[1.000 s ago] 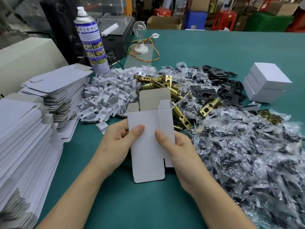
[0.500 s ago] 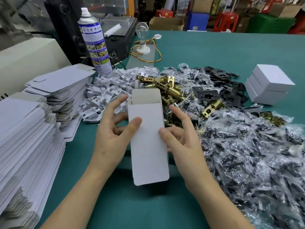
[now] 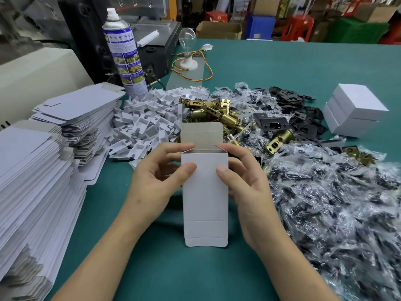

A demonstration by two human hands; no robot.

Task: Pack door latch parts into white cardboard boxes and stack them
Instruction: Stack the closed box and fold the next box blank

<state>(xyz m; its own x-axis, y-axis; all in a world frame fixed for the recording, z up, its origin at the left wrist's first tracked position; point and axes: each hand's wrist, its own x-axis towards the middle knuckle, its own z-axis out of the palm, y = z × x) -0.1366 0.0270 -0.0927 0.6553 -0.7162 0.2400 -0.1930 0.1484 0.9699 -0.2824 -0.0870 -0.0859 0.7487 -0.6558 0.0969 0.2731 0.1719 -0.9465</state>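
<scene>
Left hand (image 3: 156, 183) and right hand (image 3: 247, 185) clamp the white cardboard box (image 3: 205, 198) we hold at frame centre, its top flap open, over the table (image 3: 152, 268); brass latches (image 3: 225, 118) lie piled behind.

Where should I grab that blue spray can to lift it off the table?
Grip the spray can around its round body at mid-height, coming from the front right. It stands upright, the black machine sits close behind and left, and white pieces crowd its base.

Blue-labelled spray can (image 3: 124, 59), clear light bulb (image 3: 187, 39) on white base, red stools (image 3: 300, 25) behind
</scene>
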